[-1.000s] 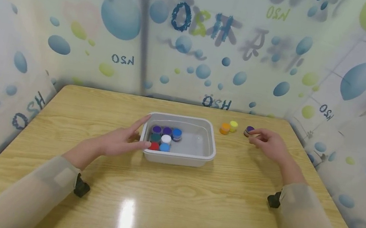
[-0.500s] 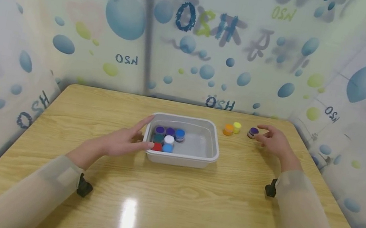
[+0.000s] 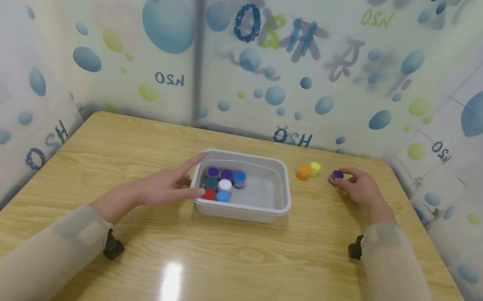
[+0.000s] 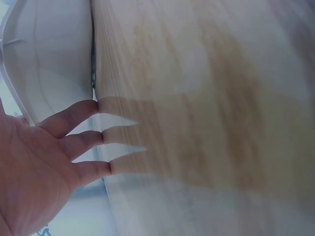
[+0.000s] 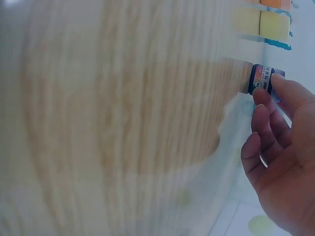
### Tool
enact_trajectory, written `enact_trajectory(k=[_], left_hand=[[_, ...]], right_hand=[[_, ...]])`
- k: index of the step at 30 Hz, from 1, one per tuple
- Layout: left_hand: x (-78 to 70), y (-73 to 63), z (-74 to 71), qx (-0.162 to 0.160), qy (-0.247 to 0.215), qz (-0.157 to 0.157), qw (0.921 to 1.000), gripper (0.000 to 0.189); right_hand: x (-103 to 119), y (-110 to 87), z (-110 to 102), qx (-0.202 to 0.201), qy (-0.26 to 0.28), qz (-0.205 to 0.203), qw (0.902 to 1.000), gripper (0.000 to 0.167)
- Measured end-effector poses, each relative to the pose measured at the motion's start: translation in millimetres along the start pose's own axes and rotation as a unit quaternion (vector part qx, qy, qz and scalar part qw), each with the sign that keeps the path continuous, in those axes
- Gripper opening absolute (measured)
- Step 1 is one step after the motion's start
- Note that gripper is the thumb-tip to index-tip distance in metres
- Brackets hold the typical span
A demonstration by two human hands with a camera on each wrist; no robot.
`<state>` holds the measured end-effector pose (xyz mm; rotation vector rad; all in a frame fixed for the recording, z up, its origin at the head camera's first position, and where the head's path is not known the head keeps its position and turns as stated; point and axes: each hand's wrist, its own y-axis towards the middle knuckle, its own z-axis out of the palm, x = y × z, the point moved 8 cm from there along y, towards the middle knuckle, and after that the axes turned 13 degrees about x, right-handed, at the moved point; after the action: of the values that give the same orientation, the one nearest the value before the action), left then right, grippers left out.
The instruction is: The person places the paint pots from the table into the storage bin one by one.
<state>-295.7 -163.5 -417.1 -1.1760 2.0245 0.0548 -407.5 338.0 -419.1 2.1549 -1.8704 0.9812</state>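
My right hand (image 3: 362,188) is at the back right of the table, pinching a small purple-lidded paint jar (image 3: 336,177) between thumb and fingers. In the right wrist view the paint jar (image 5: 263,78) stands upright on the table, with a printed label round its side and the thumb at its lid. My left hand (image 3: 163,186) rests at the left end of a pale plastic tub (image 3: 240,213), its thumb over the near rim and its fingers extended. The left wrist view shows fingertips (image 4: 101,137) touching the tabletop beside the tub (image 4: 59,54).
Inside the tub's left half stand several paint jars, among them a white one (image 3: 225,185), a red one (image 3: 209,194) and a blue one (image 3: 239,179). Between tub and right hand are an orange jar (image 3: 303,172) and a yellow jar (image 3: 314,169). Printed curtains (image 3: 251,93) enclose the wooden table (image 3: 230,276).
The right thumb and fingers, spread apart beside the purple-lidded paint jar half a second ago, have come together on it. The left hand keeps its place on the tub. The head view has shifted slightly.
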Motion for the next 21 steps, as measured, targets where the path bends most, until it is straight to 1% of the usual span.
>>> enact_trajectory(k=[5,10,14,21], left_hand=[[0.3,0.0,-0.2,-0.001,0.003,-0.003,1.0000,0.099],[-0.2,-0.3,-0.4,-0.003,0.004,-0.003,1.0000,0.099],[-0.4,-1.2,-0.4,-0.002,0.005,-0.002,1.0000,0.100],[0.4,0.0,0.5,-0.002,0.002,-0.003,1.0000,0.100]], right_hand=[[1.8,-6.0,1.1,0.004,0.012,0.002,0.9999,0.062],[4.9,-13.2,3.5,0.014,0.008,-0.001,0.9999,0.059],[7.6,-19.7,5.6,0.020,0.003,-0.011,0.9997,0.056],[12.9,-32.7,6.4,0.014,-0.002,-0.029,0.9995,0.057]])
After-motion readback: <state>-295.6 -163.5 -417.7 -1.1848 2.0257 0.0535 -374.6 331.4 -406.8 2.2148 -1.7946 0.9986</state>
